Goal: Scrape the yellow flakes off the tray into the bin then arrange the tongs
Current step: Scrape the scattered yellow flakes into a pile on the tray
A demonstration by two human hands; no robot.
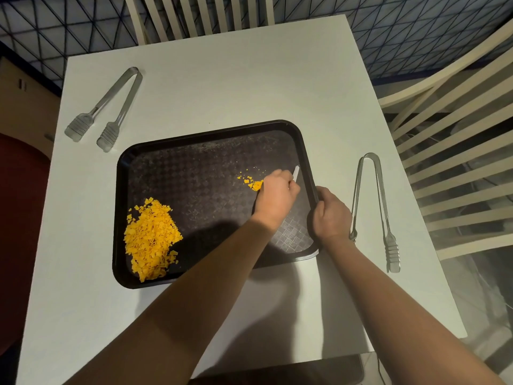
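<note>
A dark tray (194, 140) lies on the white table. A big heap of yellow flakes (151, 238) sits in its near left corner, and a small cluster of flakes (251, 182) lies right of centre. My left hand (276, 198) reaches across the tray and grips a thin white scraper (296, 173) just beside the small cluster. My right hand (330, 213) grips the tray's right rim. One pair of metal tongs (107, 109) lies at the table's far left. A second pair of tongs (374, 207) lies right of the tray, close to my right hand.
The white table (236, 79) has pale slatted chairs at the far side (200, 15) and at the right (449, 151). A dark red rounded object (19, 218) stands off the table's left edge. No bin is clearly visible.
</note>
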